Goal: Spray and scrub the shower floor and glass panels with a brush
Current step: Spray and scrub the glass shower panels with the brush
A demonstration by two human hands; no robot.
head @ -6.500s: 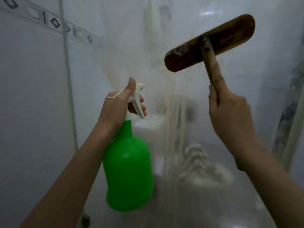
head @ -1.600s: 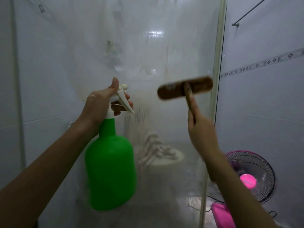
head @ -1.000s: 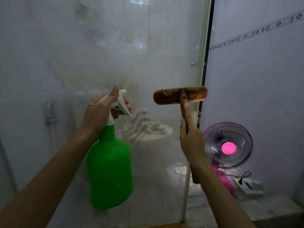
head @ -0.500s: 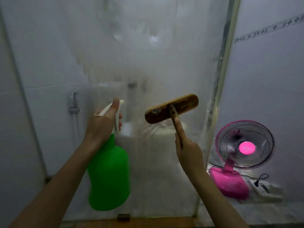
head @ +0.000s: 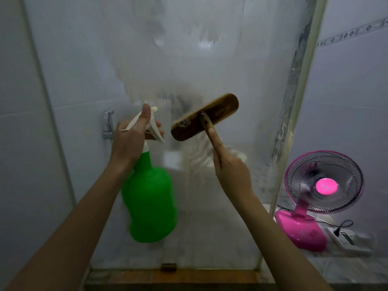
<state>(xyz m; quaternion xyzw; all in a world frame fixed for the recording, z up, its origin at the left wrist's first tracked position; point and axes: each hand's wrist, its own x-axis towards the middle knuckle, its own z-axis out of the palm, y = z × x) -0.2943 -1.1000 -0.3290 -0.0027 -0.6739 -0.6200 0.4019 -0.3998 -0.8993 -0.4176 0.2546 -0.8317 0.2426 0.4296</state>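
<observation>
Before the soapy glass panel [head: 210, 66], the left hand [head: 131, 141] is gripping a green spray bottle [head: 150, 202]; at three o'clock of it, the right hand [head: 231, 175] is clasping the wooden brush [head: 204, 117].

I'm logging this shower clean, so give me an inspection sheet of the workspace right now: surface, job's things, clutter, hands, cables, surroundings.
Surface: glass panel cloudy, with soapy streaks and patches across its upper half.
Job's things: green spray bottle and wooden brush, both held up before the glass; bristle contact cannot be told.
Clutter: nothing seen.
Hands: left hand grips the bottle's neck, fingers on the trigger; right hand holds the brush handle, forefinger along it.
Cables: black plug in a white power strip on the floor by the pink fan.
Surroundings: the fan stands right of the glass frame; chrome bracket on the white wall, left.
</observation>
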